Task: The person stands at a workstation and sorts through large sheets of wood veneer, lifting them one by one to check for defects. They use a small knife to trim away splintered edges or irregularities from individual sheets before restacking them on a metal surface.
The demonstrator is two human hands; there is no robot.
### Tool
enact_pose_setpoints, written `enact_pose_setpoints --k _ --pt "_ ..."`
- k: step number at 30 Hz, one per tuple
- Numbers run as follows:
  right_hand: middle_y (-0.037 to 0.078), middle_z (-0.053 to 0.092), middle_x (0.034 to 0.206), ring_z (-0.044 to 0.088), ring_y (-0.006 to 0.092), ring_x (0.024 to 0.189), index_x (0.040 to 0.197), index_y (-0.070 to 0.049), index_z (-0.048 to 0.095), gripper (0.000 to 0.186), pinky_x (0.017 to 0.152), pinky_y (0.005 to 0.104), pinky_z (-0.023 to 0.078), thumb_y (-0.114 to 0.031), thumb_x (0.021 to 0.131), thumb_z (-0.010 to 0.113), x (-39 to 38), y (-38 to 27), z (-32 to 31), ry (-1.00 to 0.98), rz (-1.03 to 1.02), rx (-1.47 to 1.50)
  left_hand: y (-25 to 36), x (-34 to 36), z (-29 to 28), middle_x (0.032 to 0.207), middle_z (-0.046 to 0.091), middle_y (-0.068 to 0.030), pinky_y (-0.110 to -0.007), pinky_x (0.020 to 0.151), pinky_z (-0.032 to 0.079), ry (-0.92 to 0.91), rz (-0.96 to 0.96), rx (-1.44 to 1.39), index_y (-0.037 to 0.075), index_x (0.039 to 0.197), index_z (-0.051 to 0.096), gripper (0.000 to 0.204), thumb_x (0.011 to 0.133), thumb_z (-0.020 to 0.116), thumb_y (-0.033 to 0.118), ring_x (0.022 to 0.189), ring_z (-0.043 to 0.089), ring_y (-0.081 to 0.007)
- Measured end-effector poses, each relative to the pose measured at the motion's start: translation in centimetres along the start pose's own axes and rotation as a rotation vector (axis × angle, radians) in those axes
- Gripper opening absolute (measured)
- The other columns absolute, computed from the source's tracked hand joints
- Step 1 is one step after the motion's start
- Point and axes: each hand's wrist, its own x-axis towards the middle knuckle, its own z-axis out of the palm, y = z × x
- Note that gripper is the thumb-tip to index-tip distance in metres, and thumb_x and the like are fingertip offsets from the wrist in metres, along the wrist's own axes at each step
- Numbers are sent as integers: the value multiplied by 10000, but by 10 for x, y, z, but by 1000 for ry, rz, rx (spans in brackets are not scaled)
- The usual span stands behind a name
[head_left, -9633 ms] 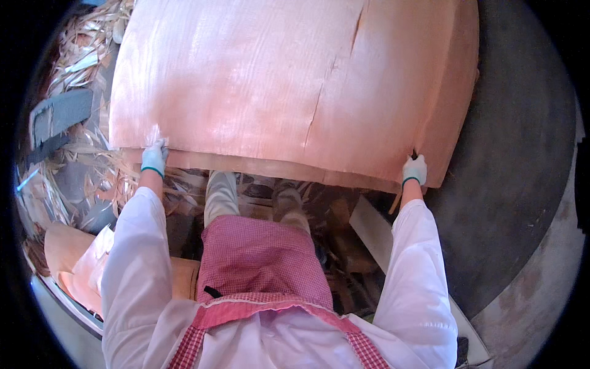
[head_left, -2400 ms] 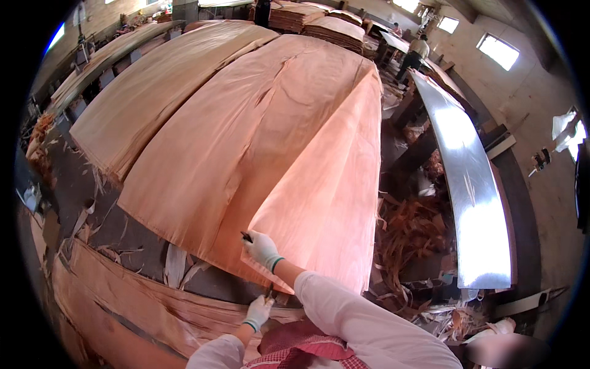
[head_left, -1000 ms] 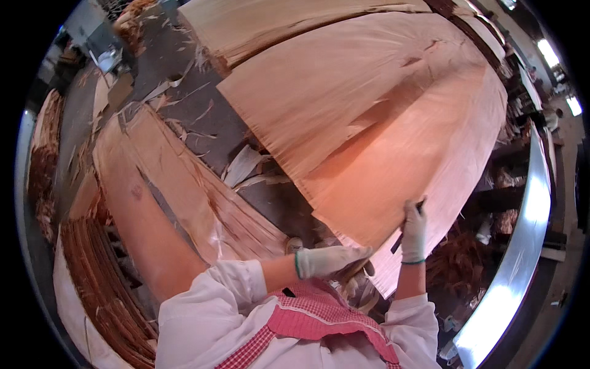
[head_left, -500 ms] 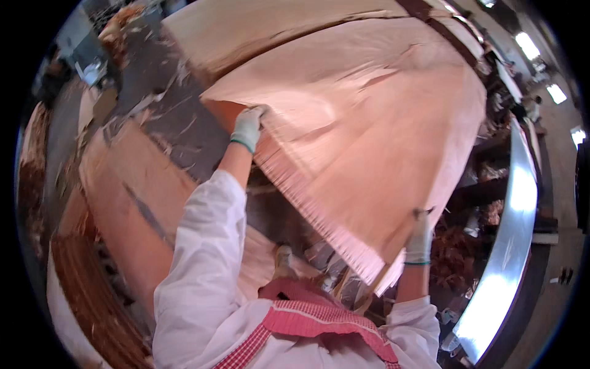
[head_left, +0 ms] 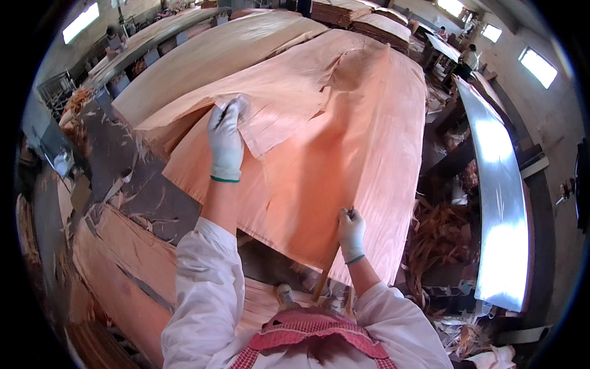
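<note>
A large, thin sheet of pinkish wood veneer (head_left: 276,101) is spread ahead of me, torn and creased near its middle. My left hand (head_left: 226,144), in a white glove with a green cuff, is closed on a lifted part of this sheet, whose flap hangs beside the fingers. Beneath the flap lies another veneer layer (head_left: 307,184), more orange in tone. My right hand (head_left: 351,237), gloved the same way, is closed around a slim wooden stick (head_left: 321,286) that slants down toward my feet over the layer's near edge.
A long, shiny metal-like sheet (head_left: 501,209) stands at the right, with veneer scraps (head_left: 436,246) heaped beside it. More veneer sheets (head_left: 126,270) lie at lower left. Veneer stacks (head_left: 381,31) rise at the back. People (head_left: 470,60) are in the distance at far right and far left.
My view has tilted up. The sheet in my left hand is now raised and folded, baring the layer beneath. My right hand, with the stick, has come inward from the sheet's right side.
</note>
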Motion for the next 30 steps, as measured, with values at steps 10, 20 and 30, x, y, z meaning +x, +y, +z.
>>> enact_pose_setpoints --k 10,20,30 --pt "1 530 666 456 73 664 768 13 565 203 561 277 397 -134 905 593 6 -64 -70 -77 1 180 59 -23 89 1081 644 -38 -261 910 456 -80 89 -69 -18 1131 632 224 959 545 96 1002 585 -113" --pt "-26 600 784 497 68 695 911 10 641 187 637 249 427 -173 911 598 -14 -85 -274 17 8 231 134 -201 201 942 638 -47 -245 781 452 -456 80 -48 -14 1088 630 186 941 551 67 851 560 -91" --pt "-17 617 779 516 57 684 903 20 652 167 618 235 424 -94 913 530 -111 -15 -468 98 134 453 119 -449 270 975 634 -65 -272 806 450 -750 -45 59 -2 1112 618 212 946 544 108 887 562 -125"
